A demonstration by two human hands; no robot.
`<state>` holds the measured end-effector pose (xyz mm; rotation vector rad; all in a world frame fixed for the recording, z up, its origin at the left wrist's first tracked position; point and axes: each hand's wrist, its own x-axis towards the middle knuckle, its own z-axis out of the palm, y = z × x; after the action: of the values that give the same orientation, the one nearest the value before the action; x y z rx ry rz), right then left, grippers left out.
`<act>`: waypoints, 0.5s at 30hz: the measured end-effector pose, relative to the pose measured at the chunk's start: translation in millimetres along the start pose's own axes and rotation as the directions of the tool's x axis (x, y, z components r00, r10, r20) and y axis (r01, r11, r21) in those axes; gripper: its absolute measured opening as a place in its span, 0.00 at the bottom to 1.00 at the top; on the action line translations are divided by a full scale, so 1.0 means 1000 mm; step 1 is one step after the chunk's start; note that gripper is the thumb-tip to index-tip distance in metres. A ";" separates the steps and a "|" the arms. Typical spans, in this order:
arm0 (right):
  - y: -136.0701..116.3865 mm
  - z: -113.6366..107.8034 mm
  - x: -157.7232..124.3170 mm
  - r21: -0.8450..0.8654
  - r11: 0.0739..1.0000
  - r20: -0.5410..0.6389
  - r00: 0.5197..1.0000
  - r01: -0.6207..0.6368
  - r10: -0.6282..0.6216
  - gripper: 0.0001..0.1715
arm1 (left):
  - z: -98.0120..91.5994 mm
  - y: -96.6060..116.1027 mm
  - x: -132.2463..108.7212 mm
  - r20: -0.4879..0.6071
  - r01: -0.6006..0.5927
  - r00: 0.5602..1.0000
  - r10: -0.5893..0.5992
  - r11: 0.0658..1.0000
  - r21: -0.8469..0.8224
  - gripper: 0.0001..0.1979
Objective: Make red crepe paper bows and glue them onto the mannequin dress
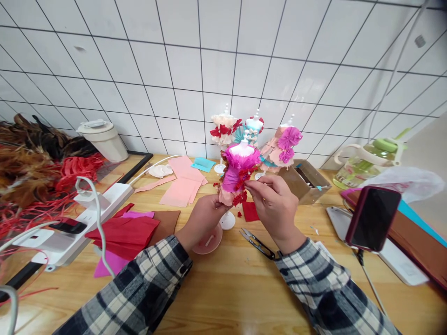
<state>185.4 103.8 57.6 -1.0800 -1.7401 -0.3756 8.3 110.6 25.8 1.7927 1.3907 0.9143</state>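
A miniature dress form in a magenta, red and peach crepe-paper dress (234,177) stands upright on its round white base (227,220). The peach hem is pinched between the fingers of my left hand (206,218). My right hand (275,207) is closed, its thumb and forefinger together at the red trim on the dress's right side; whether a loose bit of paper is between them I cannot make out. Below the hands lie black thread snips (257,244) and a pink dish (216,244), partly hidden by my left wrist. A red paper square (250,211) is behind.
Several dressed forms (281,146) stand at the back near a cardboard box (305,181). Peach paper (183,184), red paper (131,232), a power strip (94,218) and feathers (24,163) are left. To the right are a phone (373,218) and a jug (372,163).
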 end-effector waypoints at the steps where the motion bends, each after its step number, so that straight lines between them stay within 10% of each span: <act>1: 0.000 0.000 -0.001 -0.004 1.000 0.000 1.000 0.012 -0.012 0.08 | 0.000 0.000 0.000 0.000 -0.003 1.000 0.003 1.000 0.016 0.12; 15: 0.002 0.001 -0.003 -0.008 1.000 0.008 1.000 0.014 -0.013 0.06 | 0.000 0.002 -0.005 -0.013 -0.047 0.999 0.051 0.972 0.229 0.16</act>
<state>186.6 103.9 54.1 -1.0774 -1.7548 -0.3879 7.8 105.9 26.8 2.0009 1.5208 0.8248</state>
